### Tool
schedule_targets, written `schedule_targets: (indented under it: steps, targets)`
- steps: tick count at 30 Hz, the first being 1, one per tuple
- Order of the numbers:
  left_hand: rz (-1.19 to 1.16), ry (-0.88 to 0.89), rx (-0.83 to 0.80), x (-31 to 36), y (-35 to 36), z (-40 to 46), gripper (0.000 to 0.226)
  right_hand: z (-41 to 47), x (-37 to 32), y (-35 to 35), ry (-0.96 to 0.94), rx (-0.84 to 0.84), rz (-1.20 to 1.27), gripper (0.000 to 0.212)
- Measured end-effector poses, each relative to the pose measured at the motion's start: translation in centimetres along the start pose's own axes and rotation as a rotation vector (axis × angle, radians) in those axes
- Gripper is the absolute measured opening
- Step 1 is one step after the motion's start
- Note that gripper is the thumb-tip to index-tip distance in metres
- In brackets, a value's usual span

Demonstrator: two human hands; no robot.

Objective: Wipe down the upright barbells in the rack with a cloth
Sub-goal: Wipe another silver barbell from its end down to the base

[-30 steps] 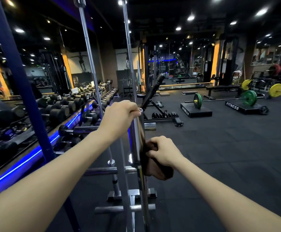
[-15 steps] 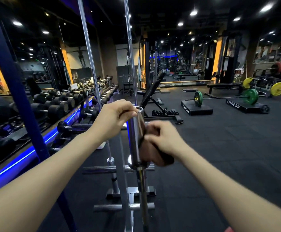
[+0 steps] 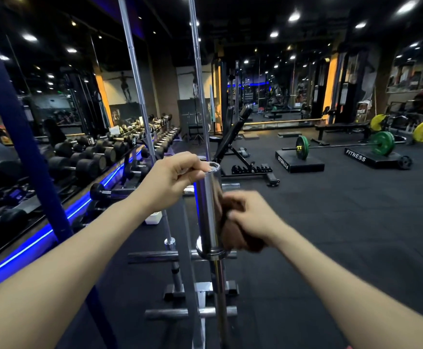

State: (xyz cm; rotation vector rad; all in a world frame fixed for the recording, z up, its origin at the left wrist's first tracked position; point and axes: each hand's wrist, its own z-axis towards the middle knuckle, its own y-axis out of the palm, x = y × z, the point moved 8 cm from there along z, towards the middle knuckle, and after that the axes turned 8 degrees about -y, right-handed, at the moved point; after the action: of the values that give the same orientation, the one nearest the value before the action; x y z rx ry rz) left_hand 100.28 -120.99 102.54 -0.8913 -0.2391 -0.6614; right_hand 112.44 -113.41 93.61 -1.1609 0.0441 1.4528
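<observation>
left hand (image 3: 172, 177) grips sleeve (image 3: 209, 210) rim | right hand (image 3: 252, 217) presses cloth (image 3: 233, 235)

Surface finish, barbell station
Barbell sleeve (image 3: 207, 210): polished chrome metal, mirror-glossy. Cloth (image 3: 233, 238): brown, soft matt fabric. Floor (image 3: 331, 222): dark, matt, finely textured rubber-like.

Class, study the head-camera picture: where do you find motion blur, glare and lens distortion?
Head view: the right hand and brown cloth are smeared by motion blur; the left hand is sharper. The chrome barbell sleeve carries bright reflections, ceiling spotlights flare white, and the blue post leans with wide-angle distortion.
</observation>
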Motion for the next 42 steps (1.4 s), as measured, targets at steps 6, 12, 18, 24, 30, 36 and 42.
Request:
schedule_targets:
  steps: [6,12,18,24,30,36,42]
  targets:
    - [0.059,-0.090,-0.095,1.7,-0.4,0.2,0.008,-1.3,2.1,1.0,0.122,-0.119,-0.113,0.039]
    - [0.745,-0.242,0.111,5.5,1.6,0.1,0.028,-2.4,2.1,0.5,0.174,-0.142,-0.146,0.029]
    - [0.427,-0.140,0.201,4.6,0.0,-1.1,0.011,-0.3,-3.5,-3.6,-0.043,0.084,-0.056,0.027]
    - [0.193,-0.043,0.153,2.2,-0.3,-1.2,0.006,3.0,-5.2,-4.9,-0.148,0.134,0.040,0.036]
    - [0.141,-0.026,0.167,1.9,-0.5,-1.2,0.007,-0.2,1.7,2.0,0.057,-0.169,0.008,0.053]
    - [0.135,-0.030,0.183,2.0,-0.4,-1.2,0.012,1.8,-4.6,-5.1,-0.101,0.143,0.169,0.040]
    - [0.104,-0.046,0.214,1.7,-0.3,-1.2,0.013,2.3,-1.7,-0.1,-0.061,-0.081,0.150,0.048]
